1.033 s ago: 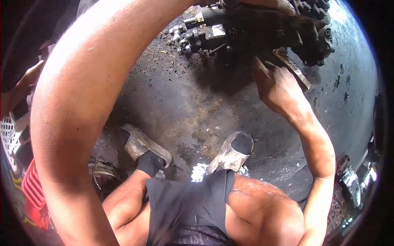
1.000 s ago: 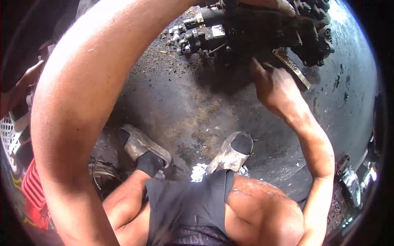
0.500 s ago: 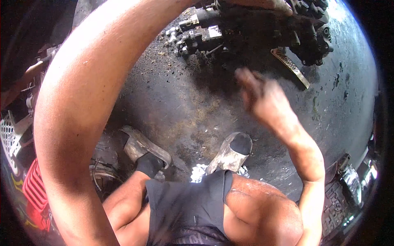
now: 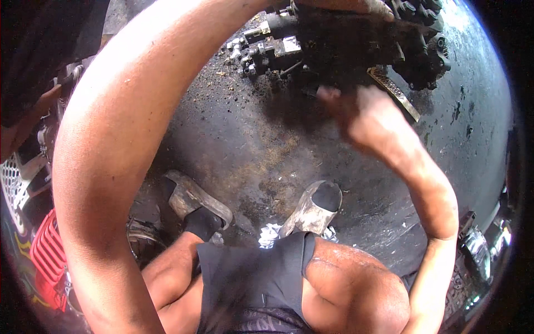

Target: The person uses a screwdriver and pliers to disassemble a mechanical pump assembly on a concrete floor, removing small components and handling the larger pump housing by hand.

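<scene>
A dark, greasy engine-like assembly [image 4: 356, 50] with cylindrical parts and fittings lies on the floor at the top of the head view. My left arm arches up and over to it. At the top edge my left hand [image 4: 378, 8] rests on the assembly, mostly cut off, so its grip cannot be made out. Just below the assembly is my right hand [image 4: 370, 114], smeared by motion and in shadow. Its fingers point toward the dark underside, and whether they hold anything is unclear. A flat metal strip with a ridged face [image 4: 394, 93] lies right of my right hand.
The floor [image 4: 245, 139] is dark, stained and gritty. My feet, in worn clogs [image 4: 200, 200], stand below, beside crumpled white scraps [image 4: 270, 236]. At left are a red slatted part [image 4: 47, 245] and a white perforated piece [image 4: 12, 181]. Metal parts [image 4: 477, 247] sit at right.
My right hand has shifted slightly right and up, and its forearm has swung outward to the right. My left hand stays on the assembly.
</scene>
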`<action>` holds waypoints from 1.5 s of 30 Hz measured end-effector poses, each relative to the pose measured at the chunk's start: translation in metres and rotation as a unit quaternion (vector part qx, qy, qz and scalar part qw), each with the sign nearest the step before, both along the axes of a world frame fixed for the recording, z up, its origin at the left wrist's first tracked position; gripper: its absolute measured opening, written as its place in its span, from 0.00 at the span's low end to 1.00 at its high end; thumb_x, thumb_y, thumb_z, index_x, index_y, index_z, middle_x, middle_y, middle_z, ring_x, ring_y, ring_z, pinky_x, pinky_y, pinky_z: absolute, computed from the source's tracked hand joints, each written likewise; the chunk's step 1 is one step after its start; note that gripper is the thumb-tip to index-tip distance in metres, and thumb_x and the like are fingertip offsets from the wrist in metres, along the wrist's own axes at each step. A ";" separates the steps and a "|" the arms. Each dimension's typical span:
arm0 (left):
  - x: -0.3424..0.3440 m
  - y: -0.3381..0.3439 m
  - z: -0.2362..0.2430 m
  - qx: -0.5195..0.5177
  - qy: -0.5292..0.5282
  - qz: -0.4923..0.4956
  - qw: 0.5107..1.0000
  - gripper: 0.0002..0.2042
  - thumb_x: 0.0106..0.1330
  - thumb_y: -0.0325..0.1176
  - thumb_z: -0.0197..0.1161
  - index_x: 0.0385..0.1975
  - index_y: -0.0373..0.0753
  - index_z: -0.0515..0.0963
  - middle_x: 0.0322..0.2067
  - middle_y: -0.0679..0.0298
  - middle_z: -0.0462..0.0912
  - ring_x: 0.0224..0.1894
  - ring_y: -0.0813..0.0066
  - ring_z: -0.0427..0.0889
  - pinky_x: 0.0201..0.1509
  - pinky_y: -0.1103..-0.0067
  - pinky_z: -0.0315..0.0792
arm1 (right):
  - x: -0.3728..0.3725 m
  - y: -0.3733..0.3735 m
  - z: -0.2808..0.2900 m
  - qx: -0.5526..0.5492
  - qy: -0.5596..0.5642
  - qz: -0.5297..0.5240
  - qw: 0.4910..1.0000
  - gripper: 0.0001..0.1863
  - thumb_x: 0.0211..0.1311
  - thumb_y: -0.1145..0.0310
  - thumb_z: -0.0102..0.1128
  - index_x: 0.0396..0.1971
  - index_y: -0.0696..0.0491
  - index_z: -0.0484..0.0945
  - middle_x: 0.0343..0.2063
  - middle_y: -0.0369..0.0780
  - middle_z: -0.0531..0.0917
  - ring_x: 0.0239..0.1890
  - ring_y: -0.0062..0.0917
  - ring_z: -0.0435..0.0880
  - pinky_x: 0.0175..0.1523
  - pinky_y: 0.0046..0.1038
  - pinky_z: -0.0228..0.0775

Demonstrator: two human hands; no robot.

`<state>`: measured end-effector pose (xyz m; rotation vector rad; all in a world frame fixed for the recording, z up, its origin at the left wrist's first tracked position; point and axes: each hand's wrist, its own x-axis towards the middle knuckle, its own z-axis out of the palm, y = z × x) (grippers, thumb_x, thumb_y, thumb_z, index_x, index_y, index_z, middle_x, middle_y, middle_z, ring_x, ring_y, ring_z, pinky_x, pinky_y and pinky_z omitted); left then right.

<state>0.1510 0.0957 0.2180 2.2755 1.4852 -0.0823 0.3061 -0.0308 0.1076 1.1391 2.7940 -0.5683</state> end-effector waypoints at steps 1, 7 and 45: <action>-0.004 0.003 -0.002 0.000 0.000 0.001 1.000 0.28 0.56 0.54 0.62 0.44 0.33 0.74 0.37 0.50 0.81 0.40 0.59 0.81 0.46 0.68 0.75 | 0.004 0.010 -0.001 0.055 0.020 0.010 0.998 0.19 0.54 0.74 0.55 0.48 0.53 0.76 0.22 0.47 0.76 0.22 0.39 0.76 0.29 0.38 0.69; -0.017 -0.008 -0.014 0.132 -0.068 -0.047 0.988 0.26 0.56 0.53 0.63 0.42 0.34 0.75 0.36 0.51 0.81 0.39 0.61 0.81 0.45 0.69 0.75 | -0.009 0.027 0.021 0.134 -0.013 0.166 0.977 0.19 0.53 0.74 0.56 0.48 0.54 0.76 0.27 0.42 0.79 0.28 0.31 0.78 0.33 0.32 0.70; -0.020 0.020 -0.027 -0.082 -0.187 -0.090 0.975 0.42 0.51 0.56 0.67 0.60 0.31 0.63 0.57 0.45 0.69 0.58 0.56 0.71 0.63 0.66 0.66 | -0.068 -0.083 -0.099 -0.121 0.464 -0.475 0.738 0.06 0.64 0.73 0.55 0.35 0.60 0.77 0.21 0.37 0.80 0.24 0.11 0.74 0.29 0.18 0.66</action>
